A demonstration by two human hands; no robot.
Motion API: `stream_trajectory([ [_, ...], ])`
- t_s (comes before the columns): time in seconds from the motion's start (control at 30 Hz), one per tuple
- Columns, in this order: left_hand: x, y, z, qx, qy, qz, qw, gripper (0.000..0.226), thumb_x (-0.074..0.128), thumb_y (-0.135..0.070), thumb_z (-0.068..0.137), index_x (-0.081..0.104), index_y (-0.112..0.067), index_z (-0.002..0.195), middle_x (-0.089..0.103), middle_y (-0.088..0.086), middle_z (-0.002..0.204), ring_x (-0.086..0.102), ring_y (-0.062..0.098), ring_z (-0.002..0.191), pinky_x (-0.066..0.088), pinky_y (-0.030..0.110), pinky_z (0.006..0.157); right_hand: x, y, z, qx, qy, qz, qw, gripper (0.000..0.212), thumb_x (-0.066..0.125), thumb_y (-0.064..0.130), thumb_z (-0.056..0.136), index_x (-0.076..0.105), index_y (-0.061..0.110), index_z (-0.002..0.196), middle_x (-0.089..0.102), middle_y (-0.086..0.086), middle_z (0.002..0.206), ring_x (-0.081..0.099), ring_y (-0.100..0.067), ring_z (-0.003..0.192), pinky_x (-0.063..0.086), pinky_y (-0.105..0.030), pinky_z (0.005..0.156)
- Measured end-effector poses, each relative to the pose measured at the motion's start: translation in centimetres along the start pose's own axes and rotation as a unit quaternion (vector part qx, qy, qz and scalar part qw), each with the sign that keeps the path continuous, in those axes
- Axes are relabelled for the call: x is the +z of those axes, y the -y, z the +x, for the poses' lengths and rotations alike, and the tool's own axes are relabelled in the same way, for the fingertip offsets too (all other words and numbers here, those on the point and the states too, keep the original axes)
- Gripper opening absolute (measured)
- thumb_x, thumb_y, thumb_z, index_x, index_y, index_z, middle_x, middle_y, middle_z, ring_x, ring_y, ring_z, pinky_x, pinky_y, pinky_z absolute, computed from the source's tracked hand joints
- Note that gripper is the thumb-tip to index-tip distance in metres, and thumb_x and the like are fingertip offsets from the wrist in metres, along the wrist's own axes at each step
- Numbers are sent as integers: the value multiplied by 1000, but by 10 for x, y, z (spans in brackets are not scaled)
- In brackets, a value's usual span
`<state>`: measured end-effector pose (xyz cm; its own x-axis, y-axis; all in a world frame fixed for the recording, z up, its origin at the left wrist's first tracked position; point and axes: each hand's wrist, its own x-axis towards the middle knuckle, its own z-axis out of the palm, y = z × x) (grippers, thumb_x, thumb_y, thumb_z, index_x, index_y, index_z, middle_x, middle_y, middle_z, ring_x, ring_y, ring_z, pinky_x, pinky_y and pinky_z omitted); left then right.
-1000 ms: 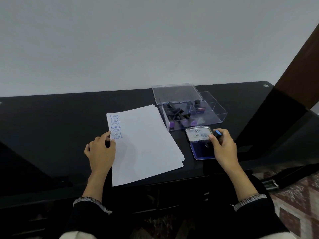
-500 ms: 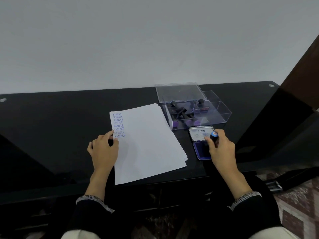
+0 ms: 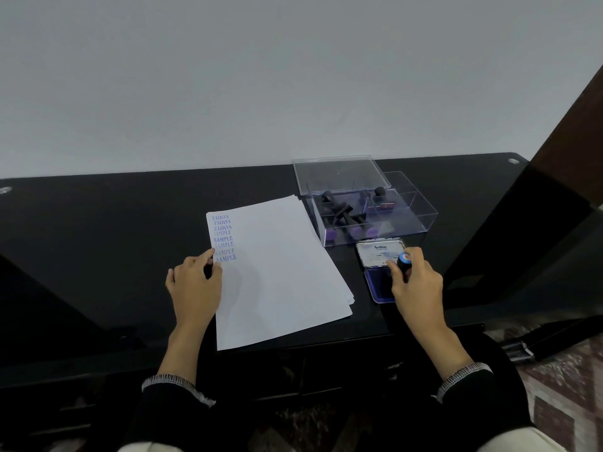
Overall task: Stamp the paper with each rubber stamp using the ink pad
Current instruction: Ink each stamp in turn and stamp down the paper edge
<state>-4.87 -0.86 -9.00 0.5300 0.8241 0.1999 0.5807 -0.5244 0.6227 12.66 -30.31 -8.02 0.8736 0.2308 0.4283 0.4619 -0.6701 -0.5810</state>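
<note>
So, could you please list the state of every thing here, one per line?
Ink pad: lid open.
Rubber stamp: upright over the pad, gripped by right hand.
Paper: stamped SAMPLE along its left edge.
Left hand: resting on the paper.
Clear box: open, stamps inside.

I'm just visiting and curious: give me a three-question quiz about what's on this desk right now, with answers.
1. True or false: the right hand grips a stamp over the open ink pad.
2. What word is printed on the paper?
3. Where are the spare stamps? A) clear box B) on the paper C) on the floor

Key: 1 true. 2 SAMPLE, repeated down the left edge, near the left hand. 3 A.
</note>
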Motion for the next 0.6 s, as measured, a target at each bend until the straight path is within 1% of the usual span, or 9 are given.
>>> stream_trajectory([
  [0.13, -1, -1, -1, -6, -4, -8, 1000, 35, 48, -19, 99, 57, -16, 133, 60, 10, 119, 50, 27, 117, 11, 45, 117, -1, 2, -5, -7, -2, -12, 1000, 20, 65, 14, 88, 53, 5, 100, 56, -11, 81, 49, -20, 65, 35, -26, 59],
  [0.3, -1, -1, 0, -7, -3, -17, 1000, 35, 47, -18, 99, 57, -16, 132, 61, 10, 118, 51, 27, 116, 11, 45, 117, -5, 6, -5, 10, 12, 4, 1000, 19, 64, 13, 88, 52, 6, 101, 58, -12, 84, 52, -22, 67, 37, -27, 59],
  [0.37, -2, -1, -1, -7, -5, -18, 1000, 34, 46, -17, 99, 58, -17, 131, 62, 9, 116, 52, 26, 114, 11, 45, 117, -8, 14, -2, 2, 35, -40, 999, 19, 61, 13, 90, 52, 4, 104, 56, -12, 85, 49, -23, 70, 35, -28, 60],
  [0.43, -3, -2, -1, -7, -5, -18, 1000, 33, 48, -16, 98, 59, -17, 129, 62, 8, 114, 53, 26, 111, 12, 46, 116, -10, 27, 2, -28, 73, -118, 990, 21, 57, 12, 93, 51, 1, 109, 58, -14, 92, 52, -28, 81, 39, -32, 62],
  [0.47, -4, -3, 0, -10, -1, -18, 1000, 33, 48, -15, 98, 60, -17, 128, 62, 8, 113, 54, 26, 110, 13, 46, 116, -10, 36, 4, -35, 89, -137, 986, 23, 55, 13, 94, 50, 1, 113, 59, -16, 98, 54, -30, 89, 42, -35, 65],
  [0.5, -5, -3, 1, -12, 4, -17, 1000, 33, 49, -15, 97, 61, -18, 128, 62, 7, 112, 54, 25, 109, 13, 47, 116, -8, 46, 5, -34, 97, -128, 986, 26, 54, 15, 95, 48, 2, 116, 58, -16, 101, 55, -30, 93, 44, -36, 68],
  [0.53, -7, -5, 2, -12, 9, -14, 1000, 32, 49, -14, 97, 61, -18, 127, 62, 6, 110, 54, 24, 108, 14, 48, 116, -6, 58, 3, -28, 101, -96, 990, 27, 55, 16, 94, 48, 4, 117, 58, -15, 101, 55, -29, 93, 43, -34, 67],
  [0.6, -12, -5, 4, 1, 26, 1, 1000, 30, 50, -15, 97, 62, -18, 124, 59, -1, 103, 53, 18, 99, 21, 49, 115, 5, 85, -2, 9, 108, 30, 994, 26, 59, 18, 92, 47, 7, 112, 55, -9, 94, 55, -25, 86, 39, -28, 66],
])
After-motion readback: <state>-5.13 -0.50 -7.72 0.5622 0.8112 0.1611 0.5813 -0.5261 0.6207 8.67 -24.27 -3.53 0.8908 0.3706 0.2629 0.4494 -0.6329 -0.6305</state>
